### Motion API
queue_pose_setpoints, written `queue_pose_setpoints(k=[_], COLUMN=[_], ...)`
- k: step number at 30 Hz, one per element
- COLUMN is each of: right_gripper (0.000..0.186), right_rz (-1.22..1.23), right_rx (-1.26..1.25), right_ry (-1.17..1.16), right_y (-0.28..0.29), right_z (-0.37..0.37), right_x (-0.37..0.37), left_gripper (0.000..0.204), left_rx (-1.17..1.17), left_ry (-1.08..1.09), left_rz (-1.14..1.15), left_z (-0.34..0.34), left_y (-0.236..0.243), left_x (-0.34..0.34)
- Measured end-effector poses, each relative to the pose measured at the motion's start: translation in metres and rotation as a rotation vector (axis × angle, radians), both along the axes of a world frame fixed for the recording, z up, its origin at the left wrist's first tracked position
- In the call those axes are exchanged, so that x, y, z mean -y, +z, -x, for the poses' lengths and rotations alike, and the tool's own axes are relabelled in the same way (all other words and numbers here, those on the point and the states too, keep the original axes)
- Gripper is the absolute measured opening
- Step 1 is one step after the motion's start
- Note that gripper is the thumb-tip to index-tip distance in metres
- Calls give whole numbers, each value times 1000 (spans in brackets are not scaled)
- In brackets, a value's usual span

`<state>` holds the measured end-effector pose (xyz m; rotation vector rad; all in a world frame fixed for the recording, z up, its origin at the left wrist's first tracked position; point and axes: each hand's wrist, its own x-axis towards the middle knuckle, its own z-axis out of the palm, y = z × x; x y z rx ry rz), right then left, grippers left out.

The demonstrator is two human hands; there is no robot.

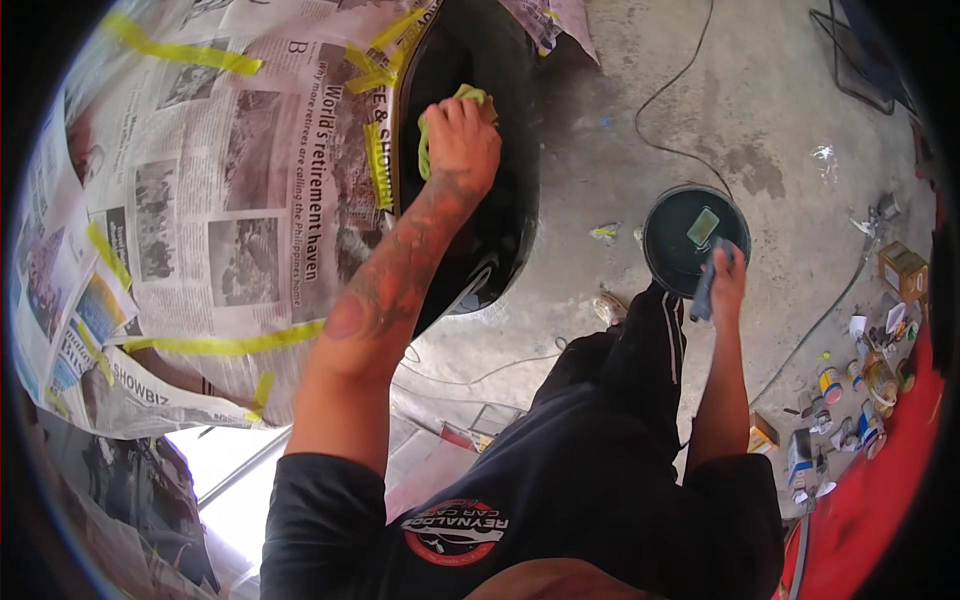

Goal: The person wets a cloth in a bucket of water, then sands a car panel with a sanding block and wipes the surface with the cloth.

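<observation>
You have two hands in view, two soft-looking things in them, one round bucket [668, 252] with water in it and one pale green block [703, 226] in the bucket. You can count at least six strips of yellow tape [235, 343] on the newspaper [210, 200]. One brown box [903, 270] sits on the floor far to your right.

Your left hand [462, 145] is curled over one green cloth [474, 96], fingers bunched, and the cloth is on the shiny black panel [500, 235], just beside the taped paper edge. Your right hand [731, 285] pinches one gray piece [711, 280] between its thumb and fingers, at the near right rim of the bucket.

Your left hand hides most of the green cloth, and its fingertips are hard to see. You cannot tell if the gray piece is cloth or something else, or if it touches the rim. The dark round border cuts off the newspaper on your left. The small things by the box are too jumbled to count.
</observation>
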<state>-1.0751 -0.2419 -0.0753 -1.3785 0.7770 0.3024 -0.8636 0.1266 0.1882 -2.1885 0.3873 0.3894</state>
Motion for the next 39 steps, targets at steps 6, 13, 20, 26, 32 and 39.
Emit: queue_pose_setpoints(k=[6, 13, 20, 26, 32, 39], right_gripper=[50, 41, 36, 35, 37, 36], right_rz=[99, -108, 81, 193, 235, 253], right_rx=[95, 185, 582, 688, 731, 760], right_ry=[230, 399, 326, 344, 377, 378], right_y=[31, 110, 182, 196, 220, 241], right_z=[-50, -49, -25, -28, 35, 34], right_x=[-133, -230, -283, -314, -330, -331], left_gripper=[28, 34, 28, 30, 48, 42], left_rx=[24, 13, -36, -276, -526, -669], left_ry=[7, -13, 115, 577, 1557, 1458], left_rz=[36, 119, 322, 356, 412, 780], left_z=[88, 199, 284, 411, 565, 641], left_y=[26, 51, 71, 51, 0, -16], left_x=[1, -4, -21, -80, -150, -186])
